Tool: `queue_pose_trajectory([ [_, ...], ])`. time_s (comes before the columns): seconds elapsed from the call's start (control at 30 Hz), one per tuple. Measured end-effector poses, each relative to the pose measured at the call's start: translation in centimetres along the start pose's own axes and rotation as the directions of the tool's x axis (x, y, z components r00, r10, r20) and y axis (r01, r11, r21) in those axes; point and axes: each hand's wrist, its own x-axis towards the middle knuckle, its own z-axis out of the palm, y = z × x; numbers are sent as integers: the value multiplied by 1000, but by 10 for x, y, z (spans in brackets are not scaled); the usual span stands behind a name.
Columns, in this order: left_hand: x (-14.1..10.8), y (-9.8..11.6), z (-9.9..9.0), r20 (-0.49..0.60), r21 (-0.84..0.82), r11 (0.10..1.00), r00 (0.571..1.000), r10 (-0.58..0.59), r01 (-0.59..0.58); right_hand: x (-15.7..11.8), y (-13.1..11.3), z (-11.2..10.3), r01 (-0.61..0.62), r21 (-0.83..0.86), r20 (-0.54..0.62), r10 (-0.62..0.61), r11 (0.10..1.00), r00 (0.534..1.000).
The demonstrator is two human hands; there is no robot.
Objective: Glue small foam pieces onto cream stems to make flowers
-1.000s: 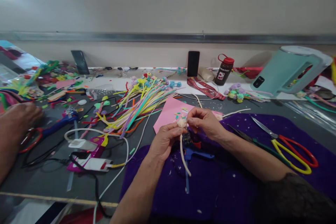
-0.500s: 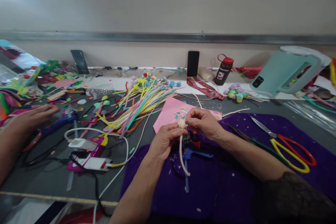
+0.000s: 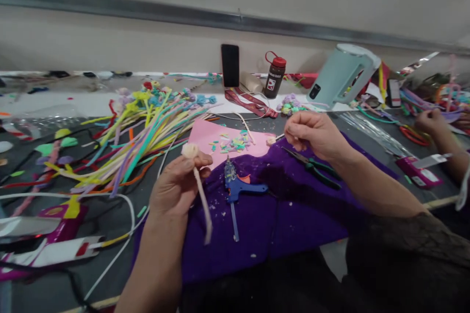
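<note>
My left hand (image 3: 176,181) is closed around the base of a cream pipe-cleaner flower (image 3: 190,150), holding it upright. The flower's fuzzy stem (image 3: 203,205) hangs down beside the fingers. Off to the right, my right hand (image 3: 312,134) is raised with thumb and fingertips pinched together; whether anything sits between them is hidden. Below it lie green-handled pliers (image 3: 316,166). A blue glue gun (image 3: 237,186) rests on the purple mat (image 3: 264,234) between my hands. Another small cream flower (image 3: 270,141) lies by the edge of the pink sheet (image 3: 200,132).
Colourful pipe cleaners (image 3: 147,142) pile up on the left, near a magenta power strip (image 3: 66,225) with cables. Along the back stand a phone (image 3: 230,66), a brown bottle (image 3: 274,78) and a mint kettle (image 3: 340,76). Another person's hand (image 3: 431,122) is at the far right.
My hands have come apart: the right has let go of the cream flower and lifted away, while the left keeps holding it. The view has turned right; the person's hand on the left is out of view.
</note>
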Motion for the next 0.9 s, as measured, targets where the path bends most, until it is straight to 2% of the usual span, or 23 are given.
queue_pose_trajectory([
  [0.1,2,-1,-1,9,-9,1000,1000,3,-3,-30,27,-26,-109,-141,-74,99,984,992],
  [0.2,5,-2,0,-26,26,1000,1000,-14,14,-63,58,-53,-213,-334,-179,160,918,971],
  [0.27,6,-3,1,-41,48,998,999,-26,27,-86,76,-68,-212,-543,-243,90,812,966],
  [0.33,7,-4,2,-45,55,998,998,-39,42,-107,90,-81,-139,-713,-209,-19,687,978],
  [0.4,8,-5,4,-56,55,997,997,-50,53,-122,100,-91,-112,-799,-199,-83,591,976],
  [0.47,9,-6,5,-69,48,997,996,-58,62,-130,107,-102,-163,-854,-252,-118,494,961],
  [0.53,11,-8,6,-75,50,996,995,-68,72,-132,113,-115,-239,-899,-297,-111,367,948],
  [0.63,9,-11,7,-91,81,995,995,-46,54,-131,123,-133,-264,-937,-268,14,230,963],
  [0.7,6,-13,7,-92,86,996,995,-31,39,-131,133,-143,-238,-947,-226,83,216,971],
  [0.9,-1,-15,-3,-4,67,998,1000,13,-12,-126,163,-167,-206,-947,-169,164,245,972],
])
